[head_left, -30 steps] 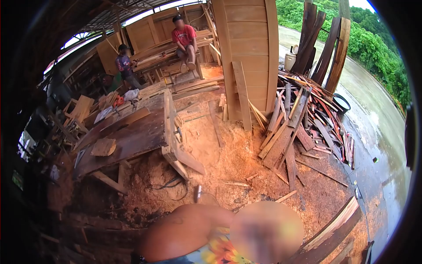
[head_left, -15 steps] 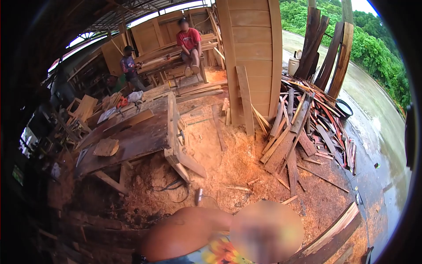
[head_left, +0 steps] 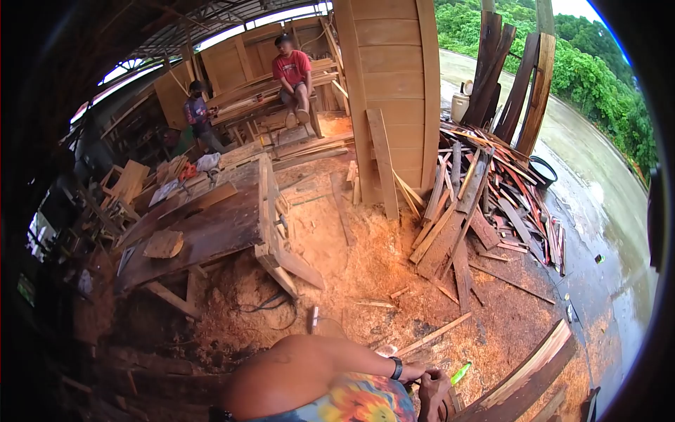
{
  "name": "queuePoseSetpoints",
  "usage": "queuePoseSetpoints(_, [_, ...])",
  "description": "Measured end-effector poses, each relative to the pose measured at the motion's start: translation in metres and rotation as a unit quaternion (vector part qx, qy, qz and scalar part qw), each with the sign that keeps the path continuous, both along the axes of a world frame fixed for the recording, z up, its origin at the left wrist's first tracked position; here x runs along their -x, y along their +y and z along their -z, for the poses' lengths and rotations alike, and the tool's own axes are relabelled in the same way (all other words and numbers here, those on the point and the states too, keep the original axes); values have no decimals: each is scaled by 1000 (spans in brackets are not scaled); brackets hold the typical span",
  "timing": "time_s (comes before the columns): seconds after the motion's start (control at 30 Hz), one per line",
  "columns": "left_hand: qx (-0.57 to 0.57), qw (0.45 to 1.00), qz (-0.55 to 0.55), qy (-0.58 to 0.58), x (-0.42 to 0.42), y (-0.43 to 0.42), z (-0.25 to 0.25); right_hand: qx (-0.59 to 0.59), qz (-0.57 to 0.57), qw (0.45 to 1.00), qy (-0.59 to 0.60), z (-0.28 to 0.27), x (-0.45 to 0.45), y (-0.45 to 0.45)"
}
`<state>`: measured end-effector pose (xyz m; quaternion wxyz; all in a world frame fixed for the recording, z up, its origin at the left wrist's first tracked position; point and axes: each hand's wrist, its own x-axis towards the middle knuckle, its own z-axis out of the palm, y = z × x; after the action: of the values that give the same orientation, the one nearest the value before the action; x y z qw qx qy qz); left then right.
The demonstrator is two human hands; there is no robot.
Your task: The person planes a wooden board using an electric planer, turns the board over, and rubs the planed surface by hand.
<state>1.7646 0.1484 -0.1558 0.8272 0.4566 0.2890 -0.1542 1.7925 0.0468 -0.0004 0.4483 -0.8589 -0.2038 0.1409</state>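
Observation:
Low in the view, my left hand (head_left: 413, 371), with a dark band on its wrist, meets my right hand (head_left: 436, 388). The fingers of both are closed together. A thin dark strip, perhaps a cord, shows at the hands, but what they grip is too small to make out. Just beyond the right hand is a bright green slim object (head_left: 460, 373); whether it is held or lies on the ground I cannot tell. My bare left shoulder and flowered shirt (head_left: 351, 401) fill the bottom.
A thick board (head_left: 527, 373) slants at lower right. Sawdust covers the ground. A wooden table (head_left: 204, 221) stands left, a scrap-wood pile (head_left: 499, 197) right, and a panelled wooden post (head_left: 394, 91) between. A seated person in red (head_left: 292, 70) and another person (head_left: 198, 116) are at the back.
The view has shifted slightly, so the surroundings sit a little further left. Both hands and the green object are now visible, where a blurred patch covered that area before.

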Motion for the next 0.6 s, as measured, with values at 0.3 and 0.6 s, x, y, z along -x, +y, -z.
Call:
queuePoseSetpoints(0.3, [-112,993,21,23,4,6,-27,-20,24,999,34,1,-9,3])
queuePoseSetpoints(0.6, [157,985,75,5,-56,-10,68,-31,21,992,-121,-5,-26,11])
